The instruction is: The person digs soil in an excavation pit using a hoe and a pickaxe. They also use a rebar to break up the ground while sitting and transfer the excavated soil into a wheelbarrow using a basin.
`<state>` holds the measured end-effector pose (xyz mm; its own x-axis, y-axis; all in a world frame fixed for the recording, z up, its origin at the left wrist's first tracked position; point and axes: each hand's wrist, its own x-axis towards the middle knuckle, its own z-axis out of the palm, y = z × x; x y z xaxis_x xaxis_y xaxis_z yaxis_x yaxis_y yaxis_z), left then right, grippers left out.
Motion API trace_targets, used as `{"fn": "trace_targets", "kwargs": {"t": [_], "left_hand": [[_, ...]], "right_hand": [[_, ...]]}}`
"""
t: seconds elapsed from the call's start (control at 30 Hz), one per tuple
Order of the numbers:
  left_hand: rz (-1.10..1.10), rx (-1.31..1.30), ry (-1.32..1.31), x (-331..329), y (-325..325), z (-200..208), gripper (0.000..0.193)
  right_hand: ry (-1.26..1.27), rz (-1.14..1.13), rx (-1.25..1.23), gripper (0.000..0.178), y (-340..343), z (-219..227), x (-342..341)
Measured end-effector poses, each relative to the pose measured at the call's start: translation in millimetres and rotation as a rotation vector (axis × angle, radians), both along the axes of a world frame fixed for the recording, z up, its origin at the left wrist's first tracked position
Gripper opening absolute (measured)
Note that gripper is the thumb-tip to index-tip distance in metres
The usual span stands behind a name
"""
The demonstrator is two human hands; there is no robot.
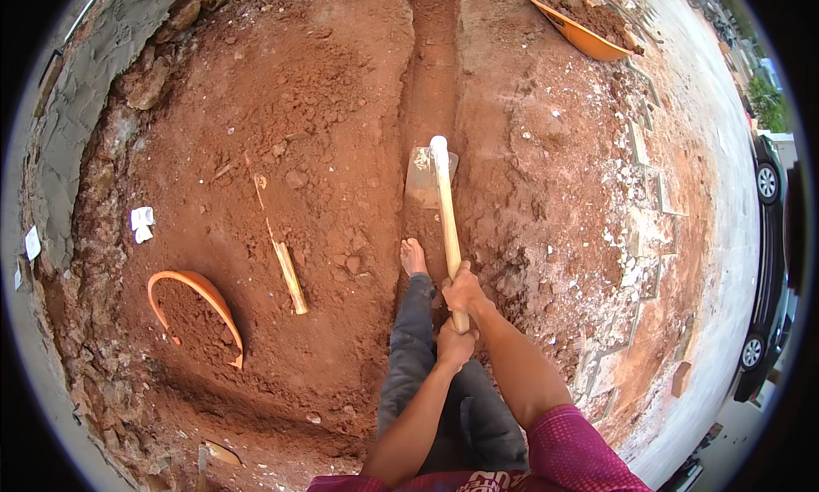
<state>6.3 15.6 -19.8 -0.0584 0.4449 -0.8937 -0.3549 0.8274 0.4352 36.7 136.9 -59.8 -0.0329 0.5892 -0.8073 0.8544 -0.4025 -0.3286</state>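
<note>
Hands: the right hand (463,291) and left hand (454,343) were closed around the hoe (444,210) handle, stacked for leverage.
Hoe: blade rested in the trench (431,57), ahead of the bare foot (413,257).
Basin (196,317): half-buried, left.

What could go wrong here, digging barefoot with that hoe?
The bare foot stands right beside the hoe blade in the narrow trench, so a stroke that glances off might hit the toes. Both hands, left hand and right hand, grip the very end of the handle, which may give less control. The loose soil could slide underfoot.
</note>
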Motion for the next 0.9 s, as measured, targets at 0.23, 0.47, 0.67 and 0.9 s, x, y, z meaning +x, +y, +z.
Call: {"fn": "trace_targets", "kwargs": {"t": [0.23,0.47,0.67,0.9], "left_hand": [[0.114,-0.154,-0.146,6,-73,51,0.009],[0.098,-0.082,-0.233,-1,-60,82,0.007],[0.104,-0.051,-0.284,-29,-40,97,0.011],[0.017,0.012,-0.224,-108,-80,198,0.013]], "right_hand": [[0.036,-0.079,-0.240,0.044,-78,44,4],[0.015,-0.093,-0.313,0.052,-68,74,6],[0.202,-0.296,-0.337,0.033,-56,92,-7],[0.555,-0.673,-0.387,0.044,-86,193,-45]]}}
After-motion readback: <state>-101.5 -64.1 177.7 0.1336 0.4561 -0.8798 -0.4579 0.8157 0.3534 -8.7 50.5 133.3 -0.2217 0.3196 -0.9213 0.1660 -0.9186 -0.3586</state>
